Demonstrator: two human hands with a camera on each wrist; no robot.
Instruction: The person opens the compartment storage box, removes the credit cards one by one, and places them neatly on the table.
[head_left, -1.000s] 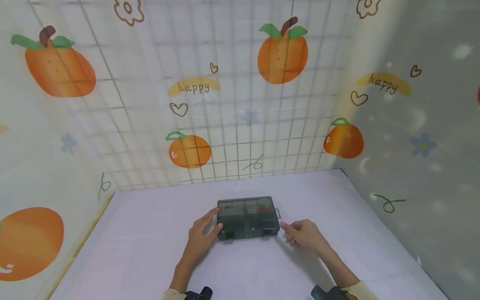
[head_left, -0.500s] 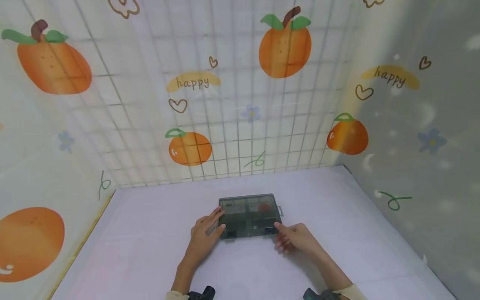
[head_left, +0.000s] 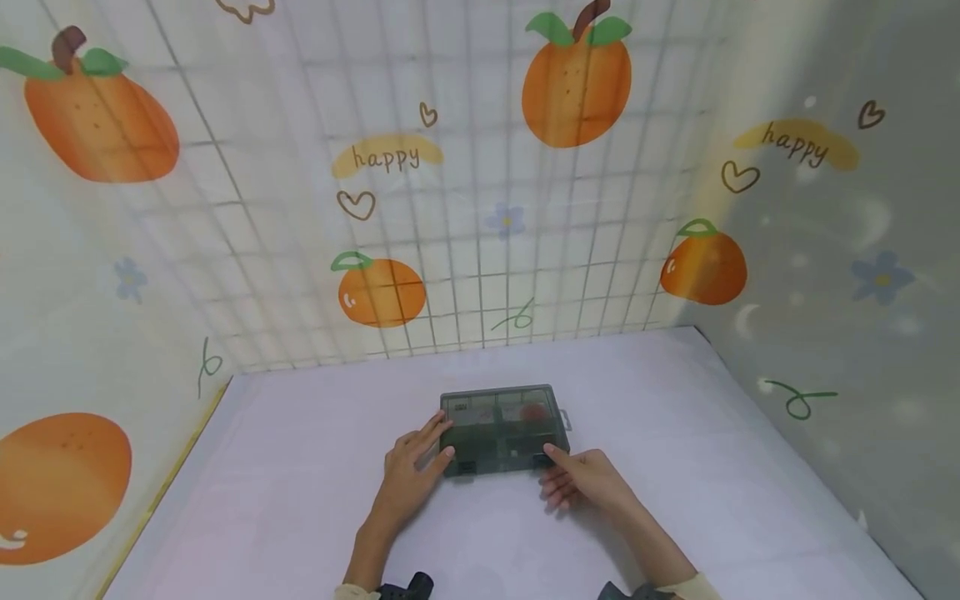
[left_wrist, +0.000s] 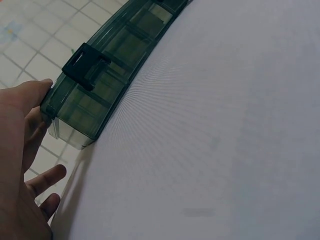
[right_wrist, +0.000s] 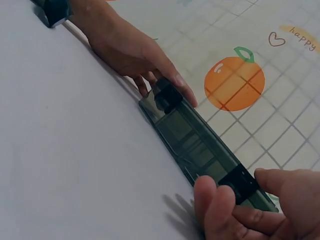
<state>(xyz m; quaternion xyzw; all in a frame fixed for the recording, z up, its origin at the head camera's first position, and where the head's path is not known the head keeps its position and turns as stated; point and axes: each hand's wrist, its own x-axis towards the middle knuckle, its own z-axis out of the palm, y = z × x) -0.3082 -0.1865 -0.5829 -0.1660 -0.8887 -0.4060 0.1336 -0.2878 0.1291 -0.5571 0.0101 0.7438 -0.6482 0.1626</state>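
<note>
Across the upper frame, fruit-print curtain (head_left: 457,200) at back and both sides. Below it, white table (head_left: 300,467). Green see-through box (head_left: 483,437) flat on it, lid down, just below and right of frame center. Long axis roughly left-right, right end a touch higher in frame.

Key relation: box lies between the hands, up-right from left hand (head_left: 412,467), up-left from right hand (head_left: 588,479). Both touch it, so neither is nearer overall; right is the one at the front right corner. Left: fingers fairly straight, resting on the left end, thumb on front left corner, lower fingers off the box. Right: pinching the front edge, thumb on top by the right latch (right_wrist: 242,182), other fingers curled below. Can't tell whether a fingertip is hooked under that latch; hand blocks it.

Edges and room: table runs wide to left and right of box, shallower strip above it to the back edge; lower center, table shows between the forearms.

Small stuff: left latch (left_wrist: 86,65) untouched, loop (head_left: 566,419) on right end, red item (head_left: 534,412) inside, upper right compartment.
</note>
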